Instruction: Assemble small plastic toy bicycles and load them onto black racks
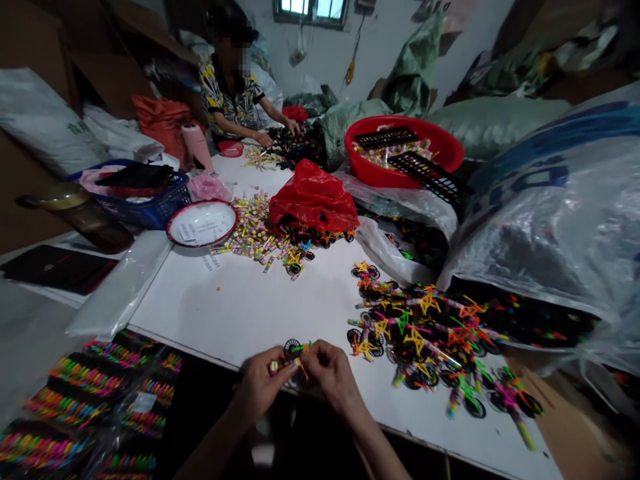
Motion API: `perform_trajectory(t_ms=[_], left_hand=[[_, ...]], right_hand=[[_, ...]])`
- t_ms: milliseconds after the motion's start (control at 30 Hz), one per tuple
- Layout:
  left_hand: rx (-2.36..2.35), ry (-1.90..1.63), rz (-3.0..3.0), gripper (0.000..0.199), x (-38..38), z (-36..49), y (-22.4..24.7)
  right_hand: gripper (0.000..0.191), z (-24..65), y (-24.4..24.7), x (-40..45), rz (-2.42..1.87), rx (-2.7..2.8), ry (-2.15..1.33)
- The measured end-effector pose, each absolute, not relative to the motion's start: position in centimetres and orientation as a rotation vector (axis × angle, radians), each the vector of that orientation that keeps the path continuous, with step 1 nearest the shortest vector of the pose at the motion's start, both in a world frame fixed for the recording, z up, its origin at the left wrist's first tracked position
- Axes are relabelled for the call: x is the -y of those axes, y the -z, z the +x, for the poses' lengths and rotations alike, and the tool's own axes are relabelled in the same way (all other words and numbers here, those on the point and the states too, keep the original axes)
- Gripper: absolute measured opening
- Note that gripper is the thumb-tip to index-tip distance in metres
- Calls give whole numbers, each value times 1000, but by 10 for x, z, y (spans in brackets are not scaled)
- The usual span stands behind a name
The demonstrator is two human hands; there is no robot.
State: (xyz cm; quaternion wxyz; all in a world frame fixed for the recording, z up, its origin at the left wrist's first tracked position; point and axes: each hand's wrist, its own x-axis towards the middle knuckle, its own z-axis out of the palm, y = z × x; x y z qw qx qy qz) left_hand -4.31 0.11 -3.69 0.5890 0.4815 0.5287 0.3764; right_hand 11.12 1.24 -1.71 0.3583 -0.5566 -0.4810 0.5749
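Close to the table's front edge, my left hand (264,383) pinches a short candy-filled tube (274,366). My right hand (327,373) has its fingers closed on a small toy bicycle (296,348) with a black spoked wheel and green and orange parts. The two hands nearly meet, and fingers hide part of the toy. To the right of my hands lies a pile of colourful toy bicycles with tubes (415,337). Farther back, a heap of loose candy tubes (250,227) rests beside a red plastic bag (313,197) with more bicycles at its opening.
A white enamel basin (213,230) and a blue basket (165,203) stand at the left. A red tub (360,167) and large plastic sacks (540,233) line the right. A person (235,100) works at the far end. Packed strips (75,380) lie lower left.
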Motion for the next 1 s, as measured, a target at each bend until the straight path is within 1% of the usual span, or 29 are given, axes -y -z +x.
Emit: perform_trajectory(t_ms=[100,167,233,267,300,367,400,433,467,500,533,567,600,667,767,867,933,1000], left_hand=[[-1364,-986,1077,31,-1,-33,43],[-1384,-994,1071,33,-6,-27,39],[-1339,-928,1115,34,-15,-25,29],[-1313,-896,1133,34,-21,-26,24],[-1297,-879,1136,35,-28,-29,20],[-1333,-927,1098,39,-44,-40,17],[-1384,-988,1068,40,-52,-47,20],[-1453,-1052,1045,39,-61,-55,24],[-1523,-1109,1041,38,-70,-62,28],[-1582,-1142,1070,36,-80,-69,33],[-1649,-1145,1141,34,-90,-74,38],[-1718,-1123,1243,32,-102,-77,40],[-1785,-1083,1355,30,-114,-80,42],[-1909,-996,1552,25,-141,-80,40],[-1998,-887,1712,24,-181,-75,32],[-2053,-698,1837,31,-205,-67,28],[-2081,-590,1888,31,-208,-63,31],[-2090,-521,1931,30,-204,-61,36]], right_hand=[[38,99,26,-11,-1574,1368,-1161],[38,99,22,-17,-1562,1406,-1149],[38,117,4,-26,-1503,1471,-1188],[39,134,-11,-30,-1497,1531,-1144],[39,155,-29,-34,-1526,1607,-1030],[37,201,-66,-42,-1686,1729,-585],[35,220,-82,-46,-1828,1725,-260],[34,234,-94,-53,-1932,1701,43],[31,241,-100,-61,-1986,1685,271],[28,239,-100,-73,-1992,1710,404],[25,230,-94,-87,-1952,1791,425],[23,213,-83,-104,-1875,1913,354],[23,192,-70,-122,-1765,2069,213],[33,145,-43,-159,-1619,2270,0],[41,94,-14,-201,-1572,2334,-51],[32,85,1,-213,-1573,2316,-36],[23,93,11,-205,-1604,2277,-44],[19,105,24,-188,-1651,2205,-74]])
